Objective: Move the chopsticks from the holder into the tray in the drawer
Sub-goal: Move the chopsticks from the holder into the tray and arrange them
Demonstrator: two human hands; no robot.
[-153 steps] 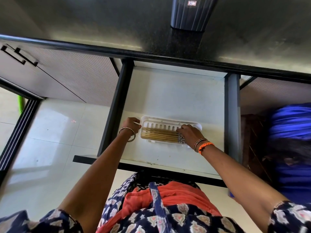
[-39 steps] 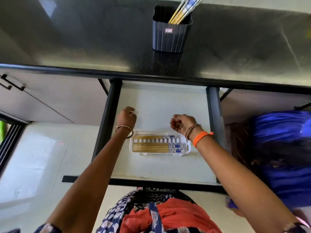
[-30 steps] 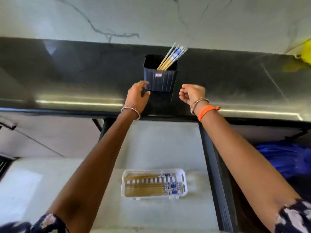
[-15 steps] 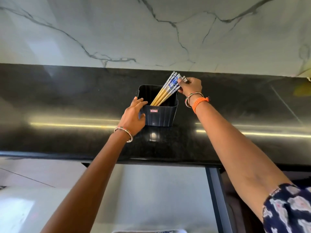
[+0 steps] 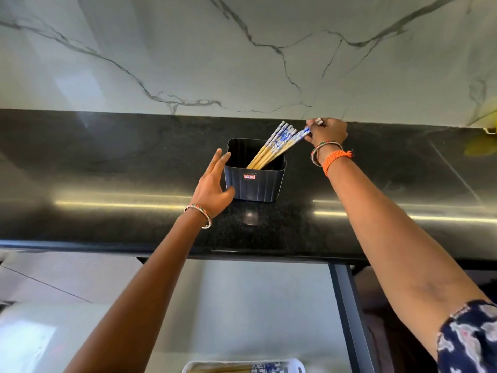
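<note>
The right hand (image 5: 326,134) pinches the patterned tops of the chopsticks (image 5: 277,145) leaning in the black holder (image 5: 254,181) on the table (image 5: 107,170); the left hand (image 5: 212,188), fingers spread, steadies its side. Some already lie in the tray (image 5: 295,367) below, so several remain to move

The holder (image 5: 255,175) stands on the counter (image 5: 107,162), near the wall (image 5: 242,49) behind it. The chopsticks (image 5: 274,146) sit in it, leaning to the right. My left hand (image 5: 213,184) rests against the holder's left side; my right hand (image 5: 326,134) is up to its right, pinching the top of one chopstick. Below the counter's front edge lies the open drawer (image 5: 242,305), with the tray (image 5: 293,366) in it nearest me.
</note>
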